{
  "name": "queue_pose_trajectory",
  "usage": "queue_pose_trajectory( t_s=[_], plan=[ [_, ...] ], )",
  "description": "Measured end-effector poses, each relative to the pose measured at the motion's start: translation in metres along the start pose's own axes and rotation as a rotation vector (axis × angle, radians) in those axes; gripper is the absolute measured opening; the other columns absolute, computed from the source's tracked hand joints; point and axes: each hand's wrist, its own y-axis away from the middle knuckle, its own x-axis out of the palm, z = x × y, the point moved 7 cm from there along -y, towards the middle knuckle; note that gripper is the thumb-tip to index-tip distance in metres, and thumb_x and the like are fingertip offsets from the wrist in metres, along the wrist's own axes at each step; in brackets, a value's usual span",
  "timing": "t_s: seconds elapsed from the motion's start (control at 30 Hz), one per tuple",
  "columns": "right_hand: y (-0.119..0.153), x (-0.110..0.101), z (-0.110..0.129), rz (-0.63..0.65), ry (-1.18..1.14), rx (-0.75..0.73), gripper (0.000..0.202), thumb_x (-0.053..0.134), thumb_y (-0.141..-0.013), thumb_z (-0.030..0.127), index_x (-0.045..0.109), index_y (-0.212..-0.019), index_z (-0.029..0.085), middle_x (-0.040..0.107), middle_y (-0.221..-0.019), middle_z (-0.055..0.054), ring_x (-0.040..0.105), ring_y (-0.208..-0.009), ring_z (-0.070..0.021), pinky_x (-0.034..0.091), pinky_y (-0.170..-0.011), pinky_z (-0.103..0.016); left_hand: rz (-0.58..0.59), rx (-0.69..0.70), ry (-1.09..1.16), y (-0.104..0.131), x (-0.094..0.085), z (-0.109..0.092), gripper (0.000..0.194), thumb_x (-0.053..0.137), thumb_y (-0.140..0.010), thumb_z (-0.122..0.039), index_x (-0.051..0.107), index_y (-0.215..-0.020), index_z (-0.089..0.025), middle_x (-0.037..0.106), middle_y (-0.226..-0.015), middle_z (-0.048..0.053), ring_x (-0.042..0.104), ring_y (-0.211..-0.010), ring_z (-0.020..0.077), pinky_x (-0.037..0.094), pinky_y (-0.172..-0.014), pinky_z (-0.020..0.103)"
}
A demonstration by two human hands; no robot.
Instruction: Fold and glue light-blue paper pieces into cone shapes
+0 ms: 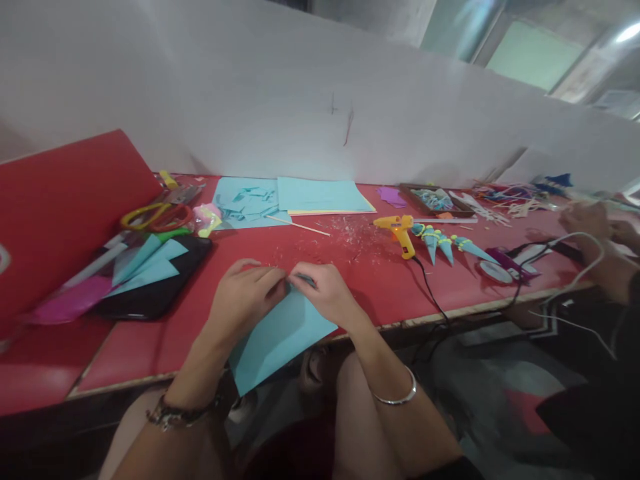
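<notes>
A sheet of light blue paper (283, 340) hangs partly over the table's front edge, its far end between my two hands. My left hand (250, 293) has its fingers closed on the far edge of the sheet. Close beside it, my right hand (323, 293) pinches the same edge, thumb and fingertips together. The fingertips nearly meet, and the paper's edge under them is partly hidden. Just beyond my hands lies a thin wooden stick (305, 227) on the red table.
A yellow glue gun (397, 233) stands to the right, beside several blue paper cones (445, 245). Blue sheets (320, 195) and cut strips (253, 201) lie at the back. Scissors (155, 219) and a black case (150, 293) are at left. A co-worker's hands (590, 223) are far right.
</notes>
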Motion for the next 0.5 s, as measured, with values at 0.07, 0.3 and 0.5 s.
queue_pose_trajectory(
  t_s=[0.07, 0.3, 0.5],
  plan=[
    [0.0, -0.001, 0.002, -0.018, -0.05, -0.011, 0.025, 0.045, -0.089, 0.031, 0.056, -0.07, 0.017, 0.051, -0.063, 0.003, 0.048, -0.061, -0.0091, 0.029, -0.058, -0.019, -0.092, 0.019, -0.098, 0.0, -0.007, -0.005, 0.028, 0.043, -0.082, -0.018, 0.055, -0.057, -0.02, 0.062, -0.049, -0.001, 0.056, -0.047, 0.0147, 0.04, -0.064, 0.028],
    [0.001, -0.017, 0.0, -0.156, -0.172, 0.021, 0.027, 0.047, -0.086, 0.035, 0.054, -0.068, 0.016, 0.047, -0.06, 0.004, 0.041, -0.056, -0.0078, 0.029, -0.055, -0.019, -0.1, -0.102, -0.197, 0.0, -0.013, 0.005, 0.023, 0.046, -0.075, -0.018, 0.056, -0.055, -0.021, 0.055, -0.041, -0.002, 0.049, -0.04, 0.0143, 0.028, -0.048, 0.027],
    [0.008, -0.047, -0.021, -0.305, -0.218, 0.116, 0.026, 0.05, -0.083, 0.036, 0.051, -0.066, 0.016, 0.039, -0.057, 0.005, 0.034, -0.053, -0.008, 0.027, -0.052, -0.021, -0.007, -0.4, -0.061, 0.014, -0.016, 0.048, 0.019, 0.051, -0.071, -0.024, 0.053, -0.053, -0.02, 0.041, -0.039, -0.003, 0.04, -0.042, 0.0119, 0.018, -0.047, 0.027]
  ],
)
